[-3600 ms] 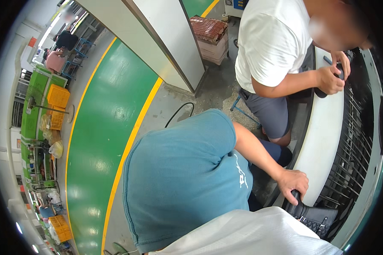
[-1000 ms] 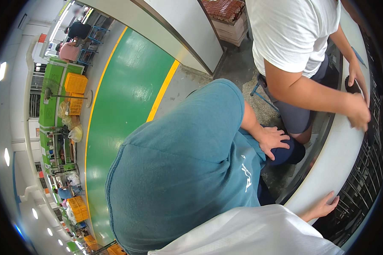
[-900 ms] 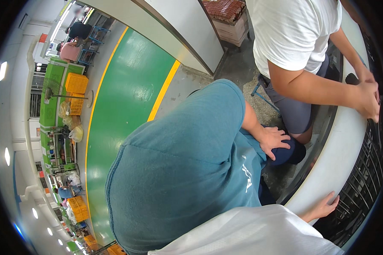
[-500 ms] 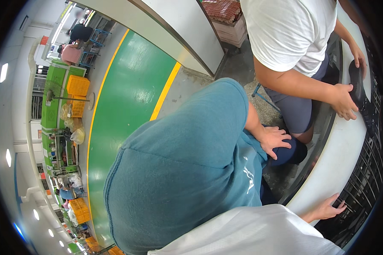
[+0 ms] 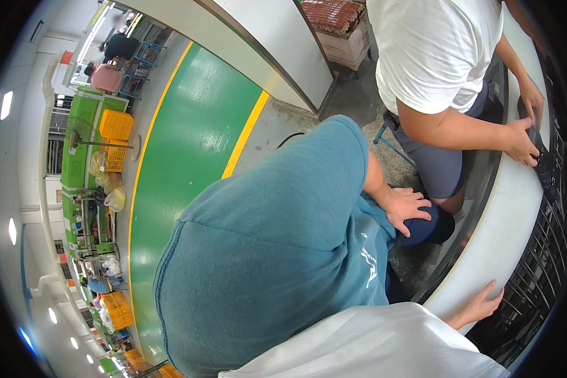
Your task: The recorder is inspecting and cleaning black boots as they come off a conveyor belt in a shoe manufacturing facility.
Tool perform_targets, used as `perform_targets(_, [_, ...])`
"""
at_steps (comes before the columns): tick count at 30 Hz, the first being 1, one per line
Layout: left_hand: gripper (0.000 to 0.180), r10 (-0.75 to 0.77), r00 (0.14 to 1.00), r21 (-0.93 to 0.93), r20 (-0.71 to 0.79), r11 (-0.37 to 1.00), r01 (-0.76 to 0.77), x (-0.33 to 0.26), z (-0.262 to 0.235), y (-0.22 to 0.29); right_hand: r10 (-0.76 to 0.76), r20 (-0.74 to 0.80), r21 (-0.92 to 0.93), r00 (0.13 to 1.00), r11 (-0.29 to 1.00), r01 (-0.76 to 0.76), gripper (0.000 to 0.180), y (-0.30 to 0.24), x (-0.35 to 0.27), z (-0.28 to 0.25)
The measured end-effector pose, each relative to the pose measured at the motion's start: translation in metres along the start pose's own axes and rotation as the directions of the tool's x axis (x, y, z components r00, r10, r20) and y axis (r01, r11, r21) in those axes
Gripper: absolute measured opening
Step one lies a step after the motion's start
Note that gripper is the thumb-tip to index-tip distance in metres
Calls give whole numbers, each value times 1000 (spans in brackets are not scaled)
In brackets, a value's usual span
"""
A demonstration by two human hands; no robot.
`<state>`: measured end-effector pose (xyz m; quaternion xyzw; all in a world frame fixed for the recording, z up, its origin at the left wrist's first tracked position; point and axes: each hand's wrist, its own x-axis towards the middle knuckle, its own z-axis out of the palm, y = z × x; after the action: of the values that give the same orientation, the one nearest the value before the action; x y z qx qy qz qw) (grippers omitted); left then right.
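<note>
My left hand (image 5: 408,212) lies open on my dark-clad knee, its fingers spread and holding nothing. The left arm comes out of a teal sleeve (image 5: 334,151). At lower right, my right hand (image 5: 479,307) rests at the inner edge of a long pale ledge (image 5: 479,252). Its fingers are apart and I see nothing in them; a white cloth (image 5: 372,343) covers that forearm. Farther off, a co-worker in a white shirt (image 5: 441,57) has both hands (image 5: 524,135) on a dark object (image 5: 548,173) that may be a shoe; its kind is unclear.
A black wire rack (image 5: 532,271) runs along the inner side of the pale ledge. A pale partition (image 5: 277,44) stands ahead. Boxes (image 5: 343,44) sit behind the co-worker. On the left, a green walkway (image 5: 189,126) leads past orange crates (image 5: 116,125) and a fan (image 5: 75,135).
My right hand has drawn back from over the rack to the ledge's edge. The co-worker's near hand has shifted right onto the dark object. My left hand stays still.
</note>
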<state>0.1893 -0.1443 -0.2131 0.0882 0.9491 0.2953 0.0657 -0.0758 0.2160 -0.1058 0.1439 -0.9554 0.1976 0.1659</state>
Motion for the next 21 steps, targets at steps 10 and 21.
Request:
perform_targets(10, [91,-3,1000,-20,22,1000,3,1,1,-1,-31,-43,-14,999,999,31,68,-5,-2,-3])
perform_targets(21, [89,-3,1000,-62,15,998,4,0,-1,-3,107,1,-14,994,994,-107,72,-23,-9,-12])
